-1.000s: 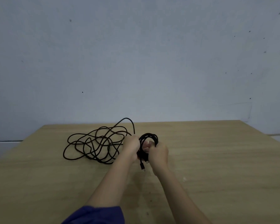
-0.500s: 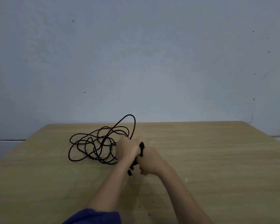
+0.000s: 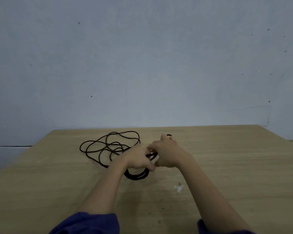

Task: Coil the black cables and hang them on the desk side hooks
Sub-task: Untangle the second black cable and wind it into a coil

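**Winding on, turn by turn**

Grips the coil point(image 3: 137, 176) with the left hand point(image 3: 139, 157), fingers curled round its turns, low at the desk point(image 3: 227, 166), likely so none spring loose. Pinches the free strand point(image 3: 151, 155) in the right hand point(image 3: 167, 152), close by, probably to lay another turn. Leaves the loose cable point(image 3: 108, 146) heaped just left, feeding in (hooks out of sight).

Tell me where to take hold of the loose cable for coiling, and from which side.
Pinch the loose cable at the single strand on its right edge, which curves toward the left hand. Come from above, on the right, beside the coil. That strand lies clear of the crossed loops further left, so it should likely feed out without dragging the tangle.
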{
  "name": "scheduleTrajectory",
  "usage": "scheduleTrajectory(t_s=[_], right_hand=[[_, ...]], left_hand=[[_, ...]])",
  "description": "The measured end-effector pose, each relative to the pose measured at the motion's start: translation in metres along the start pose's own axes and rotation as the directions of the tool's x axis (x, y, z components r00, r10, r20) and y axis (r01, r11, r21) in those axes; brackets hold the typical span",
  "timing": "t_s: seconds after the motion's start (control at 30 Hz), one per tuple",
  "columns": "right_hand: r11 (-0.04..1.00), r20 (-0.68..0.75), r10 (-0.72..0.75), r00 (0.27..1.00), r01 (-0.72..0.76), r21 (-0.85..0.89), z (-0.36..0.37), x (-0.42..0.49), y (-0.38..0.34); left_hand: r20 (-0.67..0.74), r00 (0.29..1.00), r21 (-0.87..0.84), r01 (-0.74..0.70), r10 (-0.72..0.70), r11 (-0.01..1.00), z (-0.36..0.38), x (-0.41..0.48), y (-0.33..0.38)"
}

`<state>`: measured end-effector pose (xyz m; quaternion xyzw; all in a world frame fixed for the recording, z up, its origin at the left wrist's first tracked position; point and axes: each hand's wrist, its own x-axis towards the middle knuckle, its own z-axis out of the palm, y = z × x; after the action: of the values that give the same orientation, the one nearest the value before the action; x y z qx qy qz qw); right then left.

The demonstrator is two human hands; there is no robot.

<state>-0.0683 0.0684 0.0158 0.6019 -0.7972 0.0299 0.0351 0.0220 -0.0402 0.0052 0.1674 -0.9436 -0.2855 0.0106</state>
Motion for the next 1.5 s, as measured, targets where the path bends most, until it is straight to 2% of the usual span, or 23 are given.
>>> scheduleTrajectory(t_s=[0.07, 0.13, 0.2, 0.23, 0.27, 0.3, 0.33, 0.37, 0.4, 0.43, 0.47, 0.53, 0.6, 0.7, 0.8, 0.9, 1.0, 1.07, 1.17, 1.23, 1.33, 1.4, 1.5], right_hand=[[0.996, -0.055, 0.022, 0.998, -0.027, -0.089, 0.006, 0.004, 0.007], [0.996, -0.129, 0.072, 0.989, -0.078, -0.039, 0.009, 0.005, 0.014], [0.991, -0.15, 0.117, 0.982, -0.104, 0.088, 0.005, 0.006, 0.026], [0.966, -0.161, 0.123, 0.979, -0.081, 0.245, 0.005, 0.006, 0.031], [0.887, -0.203, 0.134, 0.97, -0.026, 0.462, 0.004, 0.004, 0.035], [0.741, -0.287, 0.187, 0.939, 0.057, 0.669, 0.004, 0.002, 0.037], [0.571, -0.376, 0.292, 0.879, 0.155, 0.806, 0.005, -0.001, 0.039], [0.424, -0.413, 0.422, 0.807, 0.227, 0.877, 0.008, -0.004, 0.042], [0.304, -0.384, 0.514, 0.767, 0.256, 0.918, 0.013, -0.006, 0.044], [0.208, -0.323, 0.547, 0.772, 0.248, 0.946, 0.019, -0.006, 0.043], [0.161, -0.251, 0.532, 0.809, 0.194, 0.968, 0.027, -0.005, 0.041], [0.173, -0.14, 0.427, 0.893, 0.071, 0.982, 0.043, -0.002, 0.034], [0.167, -0.079, 0.317, 0.945, 0.027, 0.986, 0.048, 0.001, 0.026], [0.171, -0.12, 0.13, 0.984, 0.097, 0.98, 0.039, 0.01, 0.012], [0.184, -0.181, -0.03, 0.983, 0.184, 0.966, 0.03, 0.018, 0.002], [0.234, -0.221, -0.036, 0.974, 0.224, 0.946, 0.024, 0.019, 0.002], [0.175, -0.223, -0.076, 0.972, 0.233, 0.957, 0.02, 0.013, 0.006], [0.177, -0.208, -0.114, 0.972, 0.225, 0.958, 0.019, 0.01, 0.009], [0.238, -0.174, -0.139, 0.975, 0.203, 0.95, 0.019, 0.012, 0.012], [0.267, -0.197, -0.088, 0.976, 0.214, 0.94, 0.019, 0.013, 0.015], [0.227, -0.262, 0.092, 0.961, 0.236, 0.945, 0.022, 0.013, 0.026], [0.31, -0.274, 0.172, 0.946, 0.212, 0.927, 0.025, 0.012, 0.03], [0.659, -0.319, 0.163, 0.934, 0.137, 0.739, 0.028, 0.01, 0.026]], left_hand=[[-0.057, 0.998, 0.15, 0.018, -0.01, 0.988, -0.006, 0.0, 0.002], [-0.112, 0.994, 0.258, 0.033, -0.004, 0.966, -0.012, 0.001, 0.003], [-0.137, 0.991, 0.294, 0.037, 0.004, 0.955, -0.014, 0.002, 0.002], [-0.14, 0.99, 0.286, 0.033, 0.008, 0.958, -0.015, 0.002, 0.002], [-0.145, 0.989, 0.257, 0.02, 0.018, 0.966, -0.016, 0.002, 0.002], [-0.163, 0.986, 0.212, 0.01, 0.025, 0.977, -0.017, 0.002, 0.002], [-0.182, 0.983, 0.163, 0.011, 0.019, 0.986, -0.019, 0.001, 0.001], [-0.195, 0.981, 0.117, 0.013, 0.01, 0.993, -0.021, -0.001, 0.0], [-0.199, 0.98, 0.069, 0.014, 0.0, 0.997, -0.023, -0.002, -0.001], [-0.196, 0.981, 0.021, 0.012, -0.008, 1.0, -0.024, -0.004, -0.002], [-0.185, 0.983, -0.02, 0.004, -0.008, 1.0, -0.025, -0.005, -0.003], [-0.157, 0.988, -0.099, -0.023, 0.007, 0.995, -0.024, -0.006, -0.005], [-0.124, 0.992, -0.182, -0.035, 0.012, 0.983, -0.022, -0.006, -0.008], [-0.067, 0.998, -0.26, -0.023, 0.005, 0.965, -0.019, -0.007, -0.008], [-0.011, 1.0, -0.316, -0.019, 0.017, 0.948, -0.015, -0.006, -0.007], [0.01, 0.999, -0.379, -0.025, 0.031, 0.925, -0.016, -0.007, -0.008], [0.033, 0.999, -0.407, -0.006, 0.022, 0.913, -0.02, -0.009, -0.008], [0.055, 0.998, -0.414, 0.0, 0.025, 0.91, -0.02, -0.009, -0.008], [0.054, 0.998, -0.435, -0.013, 0.041, 0.9, -0.017, -0.009, -0.006], [0.05, 0.997, -0.458, -0.036, 0.067, 0.888, -0.016, -0.009, -0.007], [0.025, 0.998, -0.452, -0.039, 0.057, 0.891, -0.019, -0.009, -0.013], [-0.005, 1.0, -0.407, -0.024, 0.024, 0.913, -0.025, -0.01, -0.013], [-0.049, 0.999, -0.319, -0.024, 0.009, 0.948, -0.035, -0.014, -0.011]])
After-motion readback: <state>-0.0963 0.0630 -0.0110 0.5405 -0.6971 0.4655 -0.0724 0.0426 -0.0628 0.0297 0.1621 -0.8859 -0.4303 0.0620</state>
